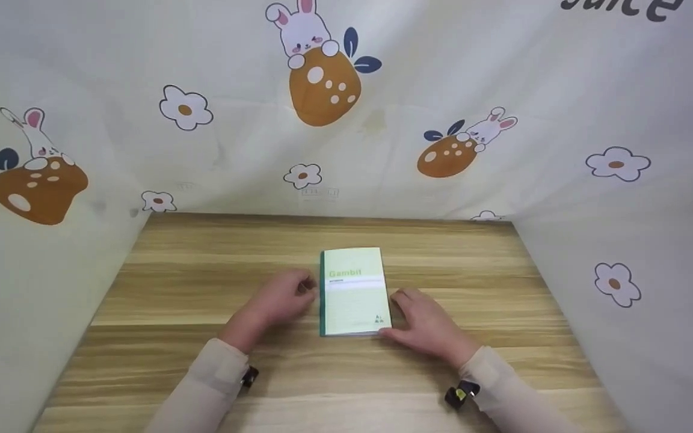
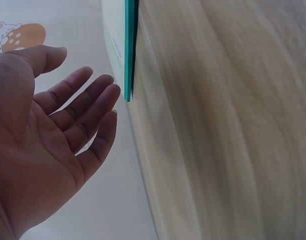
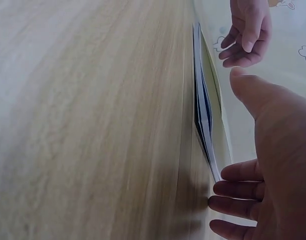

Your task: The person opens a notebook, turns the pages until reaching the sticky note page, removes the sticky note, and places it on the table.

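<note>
A pale green notebook (image 1: 354, 307) with a dark green spine and the word "Gambit" on its cover lies closed on the wooden table. In the right wrist view its pages (image 3: 202, 100) are slightly fanned apart along one edge. My left hand (image 1: 283, 296) is beside the spine with fingers relaxed; the left wrist view shows a small gap between this hand (image 2: 58, 120) and the green edge. At the right edge and lower right corner is my right hand (image 1: 428, 325), fingers loosely bent. One fingertip appears to touch the notebook's edge; nothing is gripped.
The wooden table (image 1: 202, 252) is bounded at the back and both sides by a pale cloth (image 1: 232, 150) printed with rabbits, fruit and flowers. Dark devices (image 1: 462, 394) are strapped at both wrists, over light sleeves.
</note>
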Motion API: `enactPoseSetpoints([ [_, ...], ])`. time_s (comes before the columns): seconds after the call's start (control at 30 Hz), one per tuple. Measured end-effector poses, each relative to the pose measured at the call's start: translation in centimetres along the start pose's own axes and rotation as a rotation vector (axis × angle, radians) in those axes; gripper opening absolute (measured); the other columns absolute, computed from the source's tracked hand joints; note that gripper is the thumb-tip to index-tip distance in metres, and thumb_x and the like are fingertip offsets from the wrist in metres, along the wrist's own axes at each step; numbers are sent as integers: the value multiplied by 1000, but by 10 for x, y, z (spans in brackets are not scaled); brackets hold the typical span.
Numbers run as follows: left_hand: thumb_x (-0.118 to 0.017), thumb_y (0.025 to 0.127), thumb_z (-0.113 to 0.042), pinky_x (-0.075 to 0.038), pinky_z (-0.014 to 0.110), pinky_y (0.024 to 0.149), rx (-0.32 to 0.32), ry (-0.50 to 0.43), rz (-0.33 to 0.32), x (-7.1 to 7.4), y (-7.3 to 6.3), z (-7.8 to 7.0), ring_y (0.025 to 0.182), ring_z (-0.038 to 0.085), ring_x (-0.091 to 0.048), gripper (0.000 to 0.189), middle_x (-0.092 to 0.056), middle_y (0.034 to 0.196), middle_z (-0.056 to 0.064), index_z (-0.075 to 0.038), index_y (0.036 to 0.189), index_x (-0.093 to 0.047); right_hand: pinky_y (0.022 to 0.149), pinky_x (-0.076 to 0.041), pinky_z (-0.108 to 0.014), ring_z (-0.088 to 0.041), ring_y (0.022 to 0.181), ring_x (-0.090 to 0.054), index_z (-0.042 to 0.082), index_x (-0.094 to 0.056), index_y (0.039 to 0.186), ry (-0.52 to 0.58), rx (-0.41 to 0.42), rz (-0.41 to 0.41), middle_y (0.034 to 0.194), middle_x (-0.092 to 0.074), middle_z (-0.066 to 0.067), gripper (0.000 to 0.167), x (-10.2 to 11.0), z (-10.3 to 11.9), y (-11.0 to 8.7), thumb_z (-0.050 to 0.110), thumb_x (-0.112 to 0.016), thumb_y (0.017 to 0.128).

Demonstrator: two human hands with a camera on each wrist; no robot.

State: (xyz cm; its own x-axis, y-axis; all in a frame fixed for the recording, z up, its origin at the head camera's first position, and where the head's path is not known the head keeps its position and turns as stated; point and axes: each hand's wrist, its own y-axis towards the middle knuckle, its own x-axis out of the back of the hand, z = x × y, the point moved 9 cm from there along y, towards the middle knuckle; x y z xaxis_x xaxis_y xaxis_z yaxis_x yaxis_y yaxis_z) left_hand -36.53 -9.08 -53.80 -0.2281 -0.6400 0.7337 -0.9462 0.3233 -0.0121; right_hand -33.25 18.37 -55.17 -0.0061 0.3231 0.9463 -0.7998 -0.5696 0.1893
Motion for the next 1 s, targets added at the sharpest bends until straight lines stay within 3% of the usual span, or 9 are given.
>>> enactPoseSetpoints([
  [0.17, -71, 107, -26, -62, 49, 95, 10, 0, 6, 0, -1, 0, 104, 20, -70, 22, -74, 111, 2, -12, 122, -76, 108, -56, -54, -33, 120, -67, 0, -67, 140, -1, 0, -1, 129, -68, -12, 87, 0, 2, 0, 72, -77, 93],
  [0.43, -69, 107, -21, -60, 46, 94, -24, -39, -4, 1, -2, -2, 96, 18, -66, 19, -73, 106, 0, -9, 119, -77, 112, -52, -55, -35, 128, -64, 1, -65, 145, 5, -16, 13, 136, -68, -14, 92, -4, 4, 2, 74, -78, 91],
  [0.73, -69, 108, -27, -62, 45, 90, 16, -10, 8, -2, -2, -3, 95, 17, -67, 21, -73, 108, 0, -13, 121, -76, 104, -56, -52, -29, 117, -66, 5, -65, 141, -1, -11, -17, 127, -68, -9, 87, 5, 8, 3, 69, -86, 86],
  [1.0, -70, 109, -29, -60, 47, 96, 37, -13, 32, -4, 0, -12, 101, 19, -67, 27, -73, 114, 0, -12, 129, -75, 110, -53, -54, -34, 126, -66, 5, -63, 145, 23, -32, -15, 138, -67, -13, 90, 14, 12, 4, 64, -91, 84],
])
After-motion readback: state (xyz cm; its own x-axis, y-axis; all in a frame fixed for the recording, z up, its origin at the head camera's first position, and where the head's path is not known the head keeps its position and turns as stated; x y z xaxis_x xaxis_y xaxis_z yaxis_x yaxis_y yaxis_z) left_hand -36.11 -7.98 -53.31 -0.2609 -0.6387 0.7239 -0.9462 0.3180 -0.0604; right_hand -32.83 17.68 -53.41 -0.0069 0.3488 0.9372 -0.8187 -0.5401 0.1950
